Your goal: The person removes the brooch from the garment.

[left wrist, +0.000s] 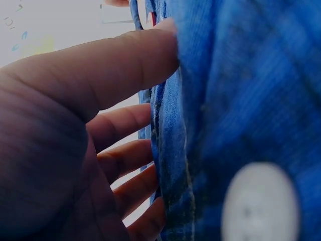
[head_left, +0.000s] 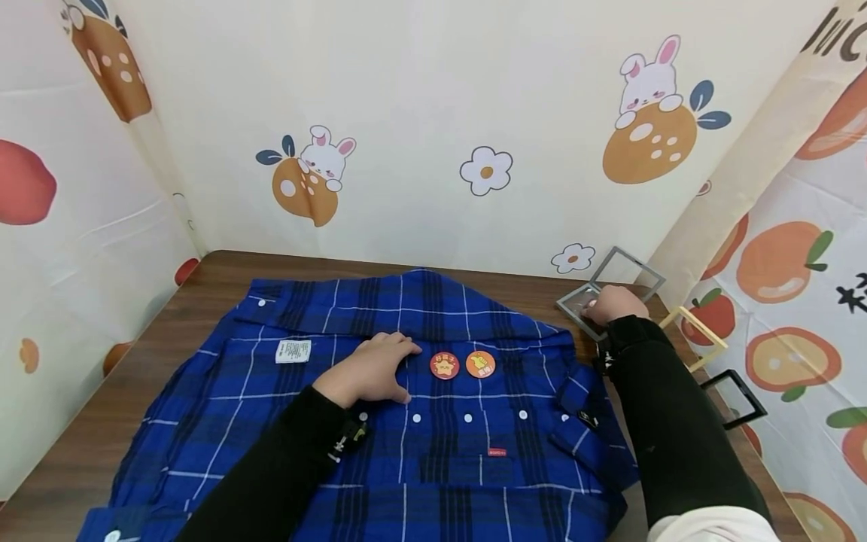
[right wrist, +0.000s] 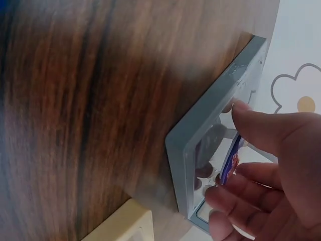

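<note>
A blue plaid shirt (head_left: 271, 421) lies spread over the table, with a red round badge (head_left: 444, 366) and an orange round badge (head_left: 481, 364) on it. My left hand (head_left: 375, 366) rests on the shirt beside the red badge, its fingers spread. In the left wrist view, the thumb presses the cloth near a white button (left wrist: 261, 206). Over at the back right, a hinged grey display frame (head_left: 576, 301) with clear film stands opened out. There my right hand (head_left: 615, 304) pinches a small purple-edged badge (right wrist: 231, 158) against the film, its face mostly hidden.
Behind the right forearm lie a cream frame (head_left: 711, 342) and a black frame (head_left: 741, 410) along the table's right side. A printed curtain (head_left: 420, 90) rises right behind the wooden table (head_left: 196, 301). The shirt carries a white label (head_left: 293, 351).
</note>
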Available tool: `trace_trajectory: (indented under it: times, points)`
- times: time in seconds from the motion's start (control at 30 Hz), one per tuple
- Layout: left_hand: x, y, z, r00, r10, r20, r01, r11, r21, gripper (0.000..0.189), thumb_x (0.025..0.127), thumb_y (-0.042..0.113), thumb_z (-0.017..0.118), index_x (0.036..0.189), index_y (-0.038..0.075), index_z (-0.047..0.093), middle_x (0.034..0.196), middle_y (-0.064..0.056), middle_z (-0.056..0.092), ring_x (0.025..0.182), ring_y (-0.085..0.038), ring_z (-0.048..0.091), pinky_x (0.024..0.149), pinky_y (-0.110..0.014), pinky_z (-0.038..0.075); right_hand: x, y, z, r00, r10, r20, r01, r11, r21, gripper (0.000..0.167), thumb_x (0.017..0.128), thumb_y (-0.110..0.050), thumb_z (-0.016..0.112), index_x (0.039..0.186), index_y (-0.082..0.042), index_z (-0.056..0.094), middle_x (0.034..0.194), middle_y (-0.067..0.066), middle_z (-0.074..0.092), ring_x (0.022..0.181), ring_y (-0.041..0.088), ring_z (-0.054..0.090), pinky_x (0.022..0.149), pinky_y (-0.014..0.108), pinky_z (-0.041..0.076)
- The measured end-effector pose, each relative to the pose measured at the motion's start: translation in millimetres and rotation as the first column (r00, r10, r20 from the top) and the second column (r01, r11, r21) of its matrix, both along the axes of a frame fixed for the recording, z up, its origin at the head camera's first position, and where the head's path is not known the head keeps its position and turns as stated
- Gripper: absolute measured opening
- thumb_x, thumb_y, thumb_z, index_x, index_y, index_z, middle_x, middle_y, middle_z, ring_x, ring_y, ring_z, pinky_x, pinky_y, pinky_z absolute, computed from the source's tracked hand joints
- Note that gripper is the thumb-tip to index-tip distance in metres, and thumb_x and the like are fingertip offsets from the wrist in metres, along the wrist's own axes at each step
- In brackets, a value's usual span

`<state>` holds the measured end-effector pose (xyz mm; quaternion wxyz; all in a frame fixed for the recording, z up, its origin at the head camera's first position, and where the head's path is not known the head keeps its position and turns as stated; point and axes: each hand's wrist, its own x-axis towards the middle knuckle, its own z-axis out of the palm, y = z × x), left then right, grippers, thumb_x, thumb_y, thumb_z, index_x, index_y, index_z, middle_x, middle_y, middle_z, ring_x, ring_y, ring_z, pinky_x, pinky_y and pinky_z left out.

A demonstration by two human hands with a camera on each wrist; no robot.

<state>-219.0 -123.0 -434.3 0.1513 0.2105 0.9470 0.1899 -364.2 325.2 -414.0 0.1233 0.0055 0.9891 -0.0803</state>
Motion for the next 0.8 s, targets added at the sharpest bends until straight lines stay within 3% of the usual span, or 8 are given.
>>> trace_trajectory:
  times: [0.3,0.47,0.63,0.8]
  points:
    - [0.9,-3.0,3.1,1.000,0.015,0.011,-0.015,1.000,0.000,0.077,0.081,0.032,0.090,0.148,0.017,0.056,0.152,-0.010,0.048,0.141,-0.035,0.040,0.115,-0.055,0.030,-4.0,-5,-1.6,0.998,0.051,-0.040,-0.052,0.998,-0.018,0.031,0.096,-0.025,0.066,0.078,0.000,0.066,0.081,0.017,0.061,0.073,0.033,0.058,0.071,0.048,0.050]
    - [1.6,-3.7,3.6,1.000,0.020,0.009,-0.020,1.000,0.004,0.077,0.080,0.032,0.090,0.148,0.017,0.056,0.151,-0.010,0.049,0.141,-0.035,0.040,0.116,-0.055,0.030,-6.6,-5,-3.6,0.996,0.092,-0.019,-0.091,0.996,0.007,0.034,0.097,-0.027,0.066,0.078,0.001,0.066,0.081,0.017,0.061,0.073,0.031,0.057,0.074,0.047,0.050]
    - [-0.2,-0.5,1.4,1.000,0.003,-0.002,-0.003,1.000,-0.009,0.078,0.080,0.034,0.090,0.148,0.018,0.057,0.150,-0.009,0.050,0.140,-0.033,0.041,0.115,-0.053,0.032,-4.4,4,-4.3,0.994,0.102,0.027,-0.102,0.995,-0.007,0.038,0.099,-0.029,0.063,0.068,-0.007,0.058,0.074,0.011,0.058,0.068,0.028,0.055,0.073,0.045,0.048]
    - [-1.0,0.2,-1.0,1.000,0.009,0.001,-0.009,1.000,-0.009,0.078,0.080,0.035,0.090,0.148,0.019,0.056,0.150,-0.007,0.050,0.139,-0.032,0.041,0.115,-0.052,0.031,-3.5,5,-1.7,0.993,0.107,0.052,-0.108,0.994,0.008,0.037,0.099,-0.028,0.063,0.069,-0.006,0.061,0.076,0.013,0.060,0.071,0.030,0.057,0.075,0.047,0.048]
